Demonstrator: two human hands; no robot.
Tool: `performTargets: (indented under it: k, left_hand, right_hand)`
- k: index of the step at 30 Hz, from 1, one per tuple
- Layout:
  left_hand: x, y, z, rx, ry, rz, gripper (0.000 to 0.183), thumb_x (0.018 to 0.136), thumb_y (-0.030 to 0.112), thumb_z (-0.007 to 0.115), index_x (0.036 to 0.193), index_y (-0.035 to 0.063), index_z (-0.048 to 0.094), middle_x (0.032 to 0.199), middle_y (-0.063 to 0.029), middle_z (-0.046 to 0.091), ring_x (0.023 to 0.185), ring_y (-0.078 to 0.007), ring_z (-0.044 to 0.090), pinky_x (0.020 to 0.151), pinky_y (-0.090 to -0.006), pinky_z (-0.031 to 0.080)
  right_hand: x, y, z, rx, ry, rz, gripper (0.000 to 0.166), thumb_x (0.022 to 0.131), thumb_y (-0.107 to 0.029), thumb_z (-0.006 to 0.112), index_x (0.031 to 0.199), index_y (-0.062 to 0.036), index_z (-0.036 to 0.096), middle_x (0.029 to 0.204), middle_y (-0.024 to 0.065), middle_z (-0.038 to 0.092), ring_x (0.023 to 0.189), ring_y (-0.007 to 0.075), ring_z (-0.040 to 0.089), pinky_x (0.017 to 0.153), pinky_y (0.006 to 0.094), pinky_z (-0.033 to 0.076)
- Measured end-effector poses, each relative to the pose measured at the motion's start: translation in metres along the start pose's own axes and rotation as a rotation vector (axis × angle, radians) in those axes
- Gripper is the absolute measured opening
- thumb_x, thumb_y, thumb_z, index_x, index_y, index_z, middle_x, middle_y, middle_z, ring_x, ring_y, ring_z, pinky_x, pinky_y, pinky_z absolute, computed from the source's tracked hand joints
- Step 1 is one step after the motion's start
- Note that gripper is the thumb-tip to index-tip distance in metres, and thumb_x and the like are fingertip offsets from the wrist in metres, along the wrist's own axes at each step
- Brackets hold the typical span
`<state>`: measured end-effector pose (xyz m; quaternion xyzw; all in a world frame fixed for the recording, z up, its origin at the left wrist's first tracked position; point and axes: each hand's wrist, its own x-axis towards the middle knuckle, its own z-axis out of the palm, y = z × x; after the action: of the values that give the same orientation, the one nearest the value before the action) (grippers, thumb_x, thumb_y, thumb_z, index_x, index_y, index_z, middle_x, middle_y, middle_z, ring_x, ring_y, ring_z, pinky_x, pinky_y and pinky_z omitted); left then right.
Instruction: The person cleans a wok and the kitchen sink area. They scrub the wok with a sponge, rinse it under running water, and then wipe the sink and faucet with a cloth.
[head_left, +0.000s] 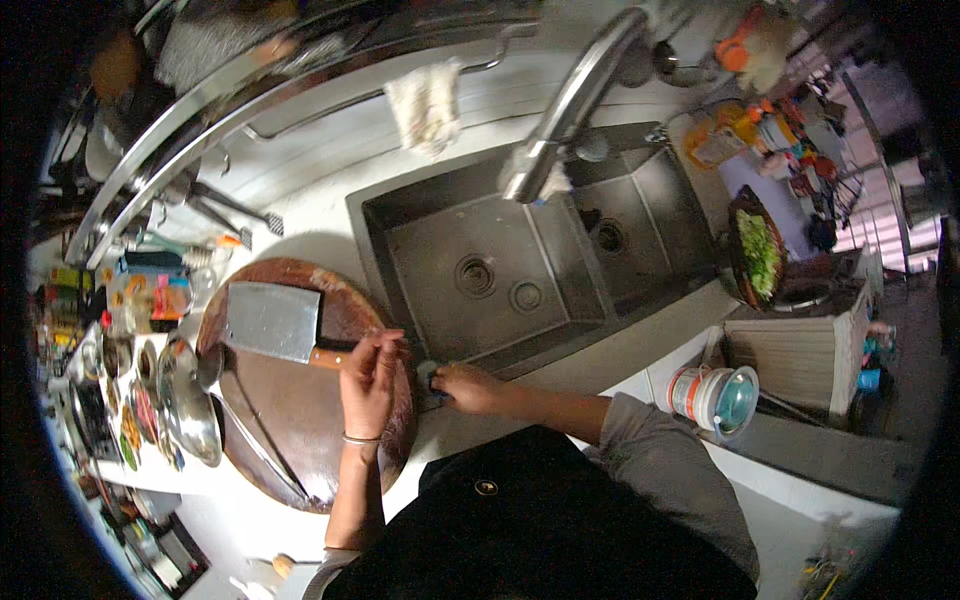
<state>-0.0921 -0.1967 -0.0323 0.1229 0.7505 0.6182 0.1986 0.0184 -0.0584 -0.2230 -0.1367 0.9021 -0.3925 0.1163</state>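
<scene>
A cleaver (274, 321) with a broad steel blade and wooden handle is over the round wooden chopping block (292, 420). My left hand (367, 382), a bangle at its wrist, is at the end of that handle; its fingers point towards the sink. Whether they grip the handle is hidden. At the counter edge between block and sink, my right hand (469, 388) has its fingers curled on a small dark object (435, 382), mostly covered. A long-handled metal ladle (259, 435) rests across the block's left side.
A double-bowl sink (480, 225) with a faucet (551, 127) lies ahead. Metal bowls (191, 405) crowd the block's left. A cloth (426, 105) hangs from a wall rail. Chopped greens (757, 251) fill a basket at right, near a white bucket (697, 396).
</scene>
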Motion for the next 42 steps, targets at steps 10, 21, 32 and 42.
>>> performTargets:
  k: [10, 21, 32, 42]
  left_hand:
    - [0.014, -0.015, 0.122, 0.014, -0.307, 0.032, 0.021, 0.094, 0.009, 0.058, 0.114, 0.0014, 0.06, 0.089, -0.0038, 0.062, 0.08, -0.0084, 0.058, 0.072, -0.0231, 0.046]
    - [0.077, -0.03, 0.295, -0.2, -0.221, -0.137, 0.023, 0.097, 0.016, 0.054, 0.113, 0.0001, 0.059, 0.095, -0.0057, 0.065, 0.085, -0.0129, 0.065, 0.077, -0.0255, 0.05]
    - [0.133, -0.04, 0.265, -0.198, 0.057, -0.094, 0.017, 0.098, 0.009, 0.051, 0.109, -0.0004, 0.061, 0.103, -0.0063, 0.063, 0.087, -0.0131, 0.063, 0.079, -0.0272, 0.052]
    - [0.239, -0.008, 0.39, 0.678, -0.154, 0.591, 0.038, 0.083, 0.005, 0.061, 0.121, 0.0092, 0.058, 0.125, -0.0158, 0.054, 0.116, -0.0346, 0.053, 0.097, -0.0402, 0.045]
  right_hand:
    - [-0.116, 0.065, -0.196, 1.014, 0.5, 0.393, 0.029, 0.093, -0.02, 0.057, 0.115, -0.0017, 0.058, 0.097, 0.0057, 0.065, 0.092, 0.0155, 0.06, 0.083, 0.0319, 0.047]
    - [-0.088, 0.243, -0.433, 0.484, 1.166, 0.365, 0.042, 0.096, -0.033, 0.055, 0.121, 0.001, 0.055, 0.122, 0.0143, 0.058, 0.116, 0.0247, 0.052, 0.097, 0.0364, 0.041]
    - [0.007, 0.425, -0.463, -0.479, 0.98, 0.418, 0.032, 0.07, -0.035, 0.075, 0.093, -0.0126, 0.074, 0.108, 0.0135, 0.063, 0.106, 0.0332, 0.055, 0.091, 0.0464, 0.044]
    - [0.049, 0.37, -0.441, -0.348, 0.884, 0.311, 0.021, 0.065, -0.013, 0.076, 0.083, -0.0081, 0.067, 0.099, 0.0134, 0.058, 0.096, 0.0335, 0.057, 0.081, 0.0428, 0.047]
